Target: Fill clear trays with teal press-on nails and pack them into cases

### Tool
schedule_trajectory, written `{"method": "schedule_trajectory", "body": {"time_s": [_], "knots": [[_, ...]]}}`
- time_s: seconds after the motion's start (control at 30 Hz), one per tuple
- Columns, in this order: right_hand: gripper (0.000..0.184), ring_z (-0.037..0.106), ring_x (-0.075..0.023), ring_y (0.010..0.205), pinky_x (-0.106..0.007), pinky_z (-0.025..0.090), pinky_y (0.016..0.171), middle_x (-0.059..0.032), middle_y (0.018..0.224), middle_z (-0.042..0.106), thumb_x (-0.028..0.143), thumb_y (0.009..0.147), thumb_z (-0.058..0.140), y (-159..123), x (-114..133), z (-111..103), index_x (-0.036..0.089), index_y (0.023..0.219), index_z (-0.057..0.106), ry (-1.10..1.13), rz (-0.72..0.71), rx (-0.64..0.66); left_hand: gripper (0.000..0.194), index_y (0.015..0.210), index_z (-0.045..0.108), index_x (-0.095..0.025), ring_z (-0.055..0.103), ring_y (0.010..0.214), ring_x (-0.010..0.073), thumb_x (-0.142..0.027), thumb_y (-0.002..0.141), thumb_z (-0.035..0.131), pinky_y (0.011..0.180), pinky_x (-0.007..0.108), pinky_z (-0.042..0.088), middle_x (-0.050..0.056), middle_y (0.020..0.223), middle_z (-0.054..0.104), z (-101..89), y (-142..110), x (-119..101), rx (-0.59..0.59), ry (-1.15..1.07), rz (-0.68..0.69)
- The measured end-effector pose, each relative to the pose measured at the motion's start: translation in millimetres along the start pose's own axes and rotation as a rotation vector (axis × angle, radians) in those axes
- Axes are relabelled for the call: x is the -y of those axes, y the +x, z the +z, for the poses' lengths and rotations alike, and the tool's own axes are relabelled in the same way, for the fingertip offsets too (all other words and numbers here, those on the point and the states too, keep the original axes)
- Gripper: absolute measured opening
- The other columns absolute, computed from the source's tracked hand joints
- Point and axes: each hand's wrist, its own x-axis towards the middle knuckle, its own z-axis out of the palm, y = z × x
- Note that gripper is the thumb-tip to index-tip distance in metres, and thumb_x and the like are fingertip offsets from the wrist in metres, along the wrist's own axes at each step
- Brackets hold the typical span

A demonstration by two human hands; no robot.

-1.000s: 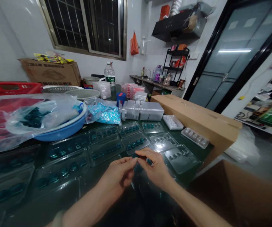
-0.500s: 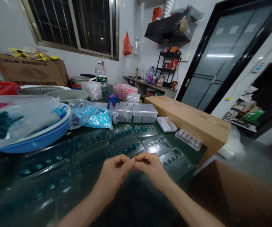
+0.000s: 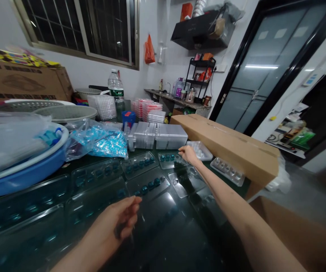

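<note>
Lighting mixed: wall (image 3: 151, 15) fairly bright, table (image 3: 191, 245) v. dark, detail lost twd bottom. Long white light streak on door (image 3: 245, 88); window (image 3: 106, 34) black w/ small glints. Glare on clear trays (image 3: 147, 183) & shiny blue packets (image 3: 110, 145). L hand (image 3: 121, 221) a bit soft. Wide-angle distortion, edges stretched, lower R corner dim.

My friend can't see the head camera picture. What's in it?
A person's right hand reaches out beside a white tray; the left hand, half curled, is closer. Clear trays of teal pieces sit on the table, between a blue basin and a long cardboard box.
</note>
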Motion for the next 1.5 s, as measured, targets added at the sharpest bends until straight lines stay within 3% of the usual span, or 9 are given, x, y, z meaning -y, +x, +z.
{"method": "schedule_trajectory", "body": {"time_s": [0.17,0.53,0.77,0.97,1.07,1.17,1.3,1.4,1.5], "knots": [[0.025,0.053,-0.0176,0.09,-0.036,0.045,0.075,-0.0056,0.105,0.053,0.029,0.084,0.047,9,-3,15,0.016,0.104,0.051,-0.146,-0.008,0.095,0.022,0.083,0.061,-0.012,0.039,0.045,0.005,-0.028,0.068,0.06,0.033,0.016,0.02,0.001,0.069,0.048,-1.1,1,-1,0.036,0.023,-0.004],[0.025,0.054,-0.0177,0.089,-0.036,0.046,0.075,-0.0057,0.106,0.052,0.029,0.084,0.047,14,-5,13,0.015,0.105,0.051,-0.312,-0.068,0.183,0.019,0.081,0.061,-0.013,0.039,0.046,0.0045,-0.028,0.069,0.059,0.034,0.016,0.019,0.0,0.068,0.047,0.2,1,-1,0.053,0.064,-0.026],[0.027,0.053,-0.0176,0.091,-0.037,0.045,0.076,-0.0073,0.107,0.052,0.028,0.084,0.047,2,1,18,0.014,0.107,0.049,-0.375,-0.111,0.144,0.019,0.081,0.06,-0.011,0.04,0.046,0.0051,-0.027,0.07,0.059,0.033,0.016,0.021,0.001,0.067,0.047,0.9,4,0,0.074,-0.016,-0.051],[0.032,0.052,-0.0195,0.092,-0.037,0.043,0.079,-0.0105,0.104,0.052,0.025,0.081,0.052,-15,30,0,0.011,0.11,0.048,-0.329,-0.176,0.049,0.03,0.08,0.059,-0.008,0.045,0.049,0.0077,-0.036,0.071,0.056,0.034,0.016,0.027,0.004,0.067,0.05,6.7,2,-11,0.124,-0.216,-0.065],[0.045,0.051,-0.0218,0.094,-0.035,0.038,0.081,-0.0151,0.102,0.053,0.016,0.079,0.053,-45,65,-9,0.01,0.121,0.038,-0.248,-0.237,-0.039,0.034,0.079,0.058,-0.006,0.048,0.052,0.0107,-0.039,0.073,0.052,0.036,0.018,0.031,0.006,0.066,0.051,7.8,-3,-16,0.109,-0.292,-0.013],[0.035,0.053,-0.0153,0.086,-0.026,0.04,0.075,-0.007,0.096,0.057,0.023,0.083,0.046,-103,110,-11,0.017,0.117,0.041,-0.137,-0.363,-0.056,0.035,0.078,0.058,-0.006,0.05,0.052,0.0127,-0.04,0.074,0.048,0.039,0.02,0.034,0.007,0.064,0.052,8.3,-8,-17,0.05,-0.323,0.029],[0.026,0.052,-0.0141,0.083,-0.025,0.04,0.072,-0.0025,0.092,0.057,0.024,0.08,0.049,-184,163,-4,0.022,0.106,0.05,0.149,-0.678,0.012,0.036,0.076,0.058,-0.008,0.051,0.052,0.014,-0.041,0.075,0.045,0.044,0.024,0.039,0.007,0.062,0.054,11.9,-15,-14,0.031,-0.308,0.01],[0.027,0.051,-0.0166,0.083,-0.027,0.039,0.069,-0.0046,0.094,0.056,0.018,0.079,0.048,-211,179,2,0.021,0.104,0.053,0.108,-0.677,0.023,0.035,0.074,0.058,-0.009,0.051,0.052,0.0151,-0.042,0.074,0.046,0.046,0.027,0.041,0.007,0.064,0.056,16.2,-24,-13,0.022,-0.269,-0.018],[0.025,0.051,-0.0162,0.082,-0.027,0.038,0.069,-0.0037,0.092,0.055,0.016,0.078,0.049,-215,179,4,0.022,0.101,0.055,0.121,-0.663,0.041,0.034,0.069,0.058,-0.01,0.051,0.052,0.0155,-0.041,0.074,0.046,0.046,0.027,0.04,0.007,0.062,0.056,18.3,-35,-11,0.026,-0.234,-0.021]]}}
